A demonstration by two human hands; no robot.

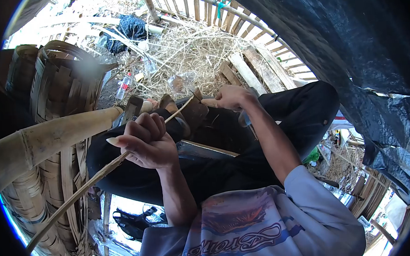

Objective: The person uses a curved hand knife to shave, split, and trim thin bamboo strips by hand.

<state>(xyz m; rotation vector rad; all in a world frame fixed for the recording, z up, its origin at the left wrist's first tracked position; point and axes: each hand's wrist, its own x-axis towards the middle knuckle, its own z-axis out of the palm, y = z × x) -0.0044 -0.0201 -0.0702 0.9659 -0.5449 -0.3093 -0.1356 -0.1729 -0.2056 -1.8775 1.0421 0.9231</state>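
Observation:
My left hand [145, 140] is closed round a long, thin bamboo strip [88, 183], its thumb pointing left. The strip slants from the lower left, through this hand, up to a point between my knees. By its far end is my right hand [233, 97], with fingers curled and a tan, handle-like piece [209, 102] at the fingertips. What exactly this hand grips is hidden. A small brown wedge-shaped piece [197, 94] sits at the strip's tip; whether it is blade or wood I cannot tell.
A thick bamboo pole [60, 134] juts in from the left beside woven bamboo baskets [61, 80]. Straw and shavings [196, 56] cover the ground ahead, with a plastic bottle [123, 86] and boards [253, 71]. A slatted fence [226, 14] stands behind; dark plastic sheeting [350, 39] hangs right.

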